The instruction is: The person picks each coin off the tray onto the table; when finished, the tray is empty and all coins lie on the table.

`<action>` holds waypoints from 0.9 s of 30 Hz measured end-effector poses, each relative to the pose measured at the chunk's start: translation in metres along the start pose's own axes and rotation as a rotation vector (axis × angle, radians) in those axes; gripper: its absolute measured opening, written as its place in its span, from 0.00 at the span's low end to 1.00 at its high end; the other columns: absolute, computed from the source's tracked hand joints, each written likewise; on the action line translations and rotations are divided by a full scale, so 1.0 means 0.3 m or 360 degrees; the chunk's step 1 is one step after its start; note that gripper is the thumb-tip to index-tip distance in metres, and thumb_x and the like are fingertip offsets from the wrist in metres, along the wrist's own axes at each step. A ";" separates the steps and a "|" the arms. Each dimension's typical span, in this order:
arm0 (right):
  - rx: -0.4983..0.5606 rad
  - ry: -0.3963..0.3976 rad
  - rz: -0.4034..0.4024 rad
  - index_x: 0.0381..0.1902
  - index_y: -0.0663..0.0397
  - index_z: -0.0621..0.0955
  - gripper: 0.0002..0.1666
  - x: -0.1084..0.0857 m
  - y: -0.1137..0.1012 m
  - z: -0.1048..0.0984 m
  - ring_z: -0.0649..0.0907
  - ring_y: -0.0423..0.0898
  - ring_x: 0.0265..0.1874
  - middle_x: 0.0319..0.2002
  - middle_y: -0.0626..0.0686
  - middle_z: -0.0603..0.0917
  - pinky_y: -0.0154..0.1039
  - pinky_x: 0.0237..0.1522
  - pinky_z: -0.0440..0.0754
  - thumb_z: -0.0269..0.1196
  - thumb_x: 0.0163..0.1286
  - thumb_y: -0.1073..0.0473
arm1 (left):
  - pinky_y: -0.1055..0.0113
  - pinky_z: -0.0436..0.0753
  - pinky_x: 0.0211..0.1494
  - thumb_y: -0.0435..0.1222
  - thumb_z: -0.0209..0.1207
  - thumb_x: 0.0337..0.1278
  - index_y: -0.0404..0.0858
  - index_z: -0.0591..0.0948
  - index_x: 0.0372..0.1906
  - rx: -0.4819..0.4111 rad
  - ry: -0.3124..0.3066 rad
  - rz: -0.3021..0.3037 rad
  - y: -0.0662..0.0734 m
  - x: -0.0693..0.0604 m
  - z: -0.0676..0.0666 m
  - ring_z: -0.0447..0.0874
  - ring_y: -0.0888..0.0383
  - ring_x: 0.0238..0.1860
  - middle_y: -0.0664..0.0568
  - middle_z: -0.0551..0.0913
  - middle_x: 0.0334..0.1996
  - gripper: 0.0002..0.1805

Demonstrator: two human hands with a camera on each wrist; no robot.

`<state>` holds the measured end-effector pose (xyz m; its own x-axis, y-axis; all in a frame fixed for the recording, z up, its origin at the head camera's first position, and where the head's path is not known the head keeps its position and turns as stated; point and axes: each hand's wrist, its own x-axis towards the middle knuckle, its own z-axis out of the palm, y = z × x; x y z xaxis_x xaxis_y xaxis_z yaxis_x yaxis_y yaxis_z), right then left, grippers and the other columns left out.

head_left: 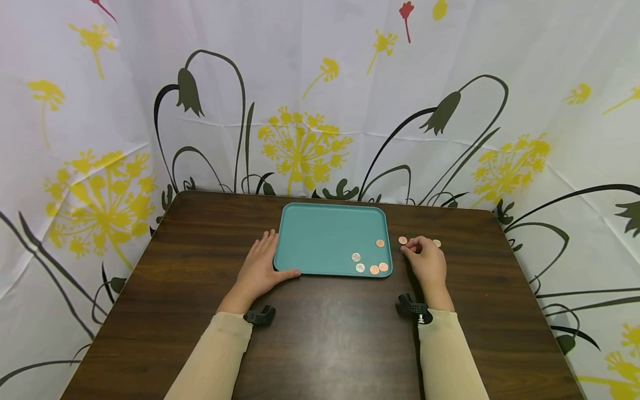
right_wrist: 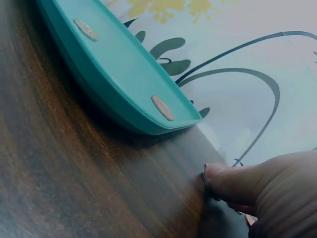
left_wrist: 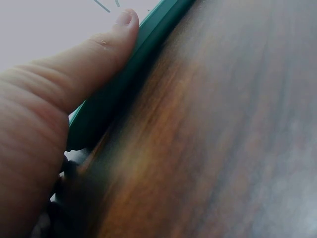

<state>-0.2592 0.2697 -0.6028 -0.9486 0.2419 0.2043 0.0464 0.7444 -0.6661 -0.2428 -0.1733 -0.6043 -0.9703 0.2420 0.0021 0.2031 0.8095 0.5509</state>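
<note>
A teal tray (head_left: pixel 325 239) lies flat on the dark wooden table. My left hand (head_left: pixel 257 272) rests at its left front corner, fingers spread along the left side and thumb (left_wrist: pixel 106 54) against the front rim. Several coins lie in the tray's right part: copper ones such as this penny (head_left: pixel 380 243), and silver ones such as this coin (head_left: pixel 355 257). Right of the tray, my right hand (head_left: pixel 429 269) pinches a coin (right_wrist: pixel 204 179) between thumb and fingertips, low over the table. Another copper coin (head_left: pixel 402 240) lies just beyond those fingertips.
One more coin (head_left: pixel 437 243) lies behind the right hand, partly covered by it. The wooden table (head_left: pixel 325 333) reaches back to a white curtain (head_left: pixel 320 33) printed with flowers. Each wrist wears a black camera band (head_left: pixel 261 315).
</note>
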 end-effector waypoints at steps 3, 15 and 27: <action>-0.0028 -0.0021 -0.0007 0.37 0.53 0.89 0.10 -0.002 0.002 0.002 0.83 0.52 0.32 0.32 0.55 0.89 0.42 0.34 0.74 0.77 0.71 0.53 | 0.42 0.42 0.94 0.73 0.71 0.55 0.34 0.49 0.90 0.0008 -0.0006 -0.0008 -0.002 0.001 0.003 0.40 0.42 0.92 0.40 0.45 0.91 0.73; -0.0057 -0.0103 -0.0026 0.37 0.50 0.89 0.10 0.002 0.016 0.003 0.81 0.51 0.32 0.34 0.54 0.89 0.41 0.34 0.73 0.76 0.72 0.51 | 0.41 0.43 0.94 0.71 0.72 0.55 0.34 0.49 0.90 -0.0005 0.0000 0.0003 -0.001 0.004 0.004 0.40 0.41 0.92 0.39 0.45 0.91 0.72; 0.0043 -0.0084 0.0020 0.39 0.50 0.89 0.09 0.005 0.006 0.004 0.79 0.51 0.31 0.31 0.53 0.86 0.42 0.34 0.71 0.75 0.73 0.52 | 0.42 0.42 0.94 0.72 0.71 0.55 0.34 0.50 0.90 0.0006 0.0001 0.0007 -0.005 0.008 0.005 0.40 0.41 0.92 0.40 0.46 0.91 0.72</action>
<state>-0.2609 0.2708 -0.6045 -0.9632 0.2172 0.1583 0.0503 0.7242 -0.6877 -0.2453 -0.1731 -0.6065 -0.9694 0.2456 0.0051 0.2081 0.8103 0.5478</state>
